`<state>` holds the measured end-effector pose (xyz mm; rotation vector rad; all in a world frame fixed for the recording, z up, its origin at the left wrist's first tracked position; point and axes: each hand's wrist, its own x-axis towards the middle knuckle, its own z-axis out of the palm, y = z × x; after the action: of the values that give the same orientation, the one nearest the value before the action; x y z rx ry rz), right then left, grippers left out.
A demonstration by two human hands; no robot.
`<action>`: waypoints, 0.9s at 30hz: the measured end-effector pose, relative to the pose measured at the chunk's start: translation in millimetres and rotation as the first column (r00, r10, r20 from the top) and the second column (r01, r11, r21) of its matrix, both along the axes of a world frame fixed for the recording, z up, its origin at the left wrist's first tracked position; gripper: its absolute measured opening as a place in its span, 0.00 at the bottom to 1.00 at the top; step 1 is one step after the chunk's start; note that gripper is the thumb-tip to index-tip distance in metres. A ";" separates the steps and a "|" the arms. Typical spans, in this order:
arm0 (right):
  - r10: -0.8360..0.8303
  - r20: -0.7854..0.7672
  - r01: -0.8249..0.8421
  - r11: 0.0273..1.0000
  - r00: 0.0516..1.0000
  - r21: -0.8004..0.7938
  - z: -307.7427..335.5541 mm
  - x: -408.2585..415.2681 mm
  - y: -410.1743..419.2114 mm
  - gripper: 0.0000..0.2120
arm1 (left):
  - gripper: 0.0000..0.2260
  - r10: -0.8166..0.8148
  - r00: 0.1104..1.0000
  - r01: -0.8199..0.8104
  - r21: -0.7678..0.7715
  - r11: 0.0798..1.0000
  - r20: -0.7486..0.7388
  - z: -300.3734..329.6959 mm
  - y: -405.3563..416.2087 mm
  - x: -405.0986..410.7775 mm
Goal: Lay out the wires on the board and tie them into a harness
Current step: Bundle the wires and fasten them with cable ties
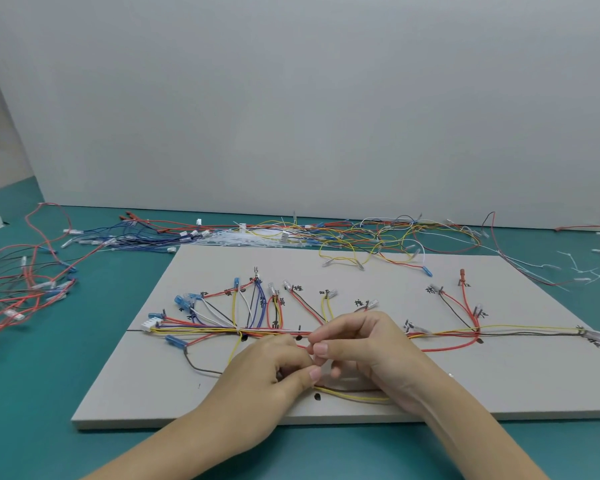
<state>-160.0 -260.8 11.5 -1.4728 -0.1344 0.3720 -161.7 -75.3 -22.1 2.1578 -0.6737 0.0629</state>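
Note:
A grey board (pixel 430 393) lies on the teal table. Coloured wires (pixel 205 329) run along a horizontal trunk across the board, with branches fanning up to labelled pegs and clear or blue terminals. My left hand (pixel 274 372) and my right hand (pixel 364 344) meet over the middle of the trunk, fingers curled. Both pinch something small and pale between thumb and fingers at the bundle; it looks like a cable tie, mostly hidden. A yellow wire (pixel 354 396) and a brown one loop out below my hands.
Loose wire piles lie behind the board (pixel 378 233) and at the table's left (pixel 25 289). White cable ties (pixel 257 237) are heaped behind the board's far edge, and several more are scattered at the right (pixel 582 271). A white wall panel stands behind.

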 end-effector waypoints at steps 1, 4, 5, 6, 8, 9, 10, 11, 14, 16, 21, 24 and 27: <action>-0.008 0.009 0.008 1.000 1.000 0.000 -0.3 0.2 -0.3 0.09 | 0.13 0.004 1.000 -0.004 -0.002 1.000 -0.002 0.2 -0.3 0.0; -0.019 0.011 0.019 1.000 1.000 0.012 -2.1 0.7 0.9 0.09 | 0.13 0.006 1.000 -0.006 -0.011 1.000 -0.007 1.0 -1.6 -0.3; -0.020 0.008 0.020 1.000 1.000 0.016 -2.8 0.8 1.7 0.09 | 0.12 0.004 1.000 -0.004 -0.013 1.000 -0.009 1.2 -2.0 -0.5; -0.024 0.011 0.024 1.000 1.000 0.015 -3.0 0.6 2.5 0.09 | 0.10 0.004 1.000 -0.004 -0.012 1.000 -0.010 1.1 -1.7 -0.7; -0.033 0.031 0.033 0.999 0.999 0.006 -2.9 0.7 2.8 0.10 | 0.08 0.008 1.000 -0.008 -0.007 1.000 -0.012 1.4 -1.0 -0.6; -0.028 0.036 0.028 1.000 0.999 0.007 -2.8 0.6 2.2 0.10 | 0.08 0.008 1.000 -0.008 -0.003 1.000 -0.014 1.8 -0.9 -0.6; -0.015 0.031 0.015 1.000 0.999 0.013 -2.4 0.2 1.6 0.10 | 0.10 0.006 1.000 -0.006 0.003 1.000 -0.019 2.2 -1.1 -0.9; 0.000 0.022 0.000 1.000 1.000 0.021 -1.9 -0.4 1.0 0.10 | 0.12 0.005 1.000 -0.005 0.009 1.000 -0.028 3.0 -1.6 -1.3; 0.022 0.029 -0.022 0.999 0.999 0.030 -1.0 -1.1 0.5 0.09 | 0.15 0.005 0.999 -0.005 0.015 1.000 -0.047 4.6 -2.7 -1.6; 0.022 0.053 -0.023 1.000 0.998 0.019 -1.0 -1.2 1.0 0.06 | 0.15 0.008 0.999 -0.008 0.005 1.000 -0.047 4.6 -2.6 -1.3; 0.021 0.091 -0.019 0.999 0.996 -0.027 -1.6 -0.7 -0.3 0.07 | 0.13 0.002 0.999 -0.003 -0.019 1.000 -0.045 3.5 -2.2 -0.7; 0.022 0.093 -0.019 0.999 0.995 -0.034 -1.6 -0.3 -0.6 0.07 | 0.10 -0.004 0.999 0.002 -0.027 1.000 -0.046 3.0 -2.0 -0.5; 0.022 0.095 -0.020 0.999 0.995 -0.029 -1.6 -0.4 -0.3 0.06 | 0.12 -0.002 1.000 0.001 -0.007 1.000 -0.031 3.0 -1.8 -0.6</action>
<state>-160.4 -261.1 9.9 -1.5181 -0.2221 0.3218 -162.3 -77.1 -19.2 2.1477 -0.6566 0.0309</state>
